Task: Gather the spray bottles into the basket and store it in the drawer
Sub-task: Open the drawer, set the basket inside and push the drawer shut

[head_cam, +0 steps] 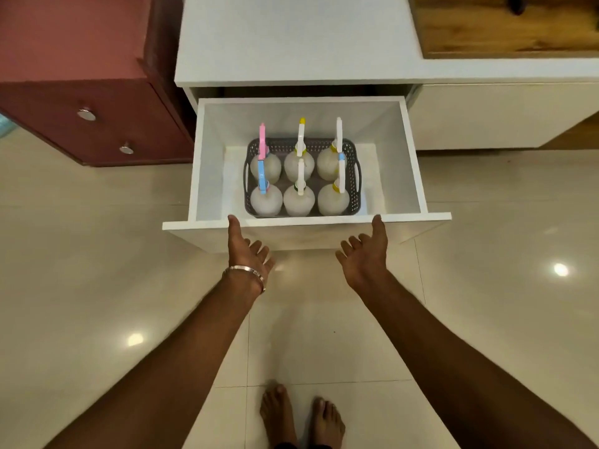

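We see six spray bottles (299, 176) upright in the grey basket (355, 176) inside the open drawer (411, 163); our left hand (248, 251) and right hand (366, 251) (both spread, empty) touch its front edge.

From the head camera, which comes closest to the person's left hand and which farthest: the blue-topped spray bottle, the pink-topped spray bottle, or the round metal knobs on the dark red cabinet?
Measured from the left hand:
1. Blue-topped spray bottle, front left corner of the grey plastic basket.
2. Pink-topped spray bottle, directly behind it in the back row.
3. Round metal knobs on the dark red cabinet, far off to the left.
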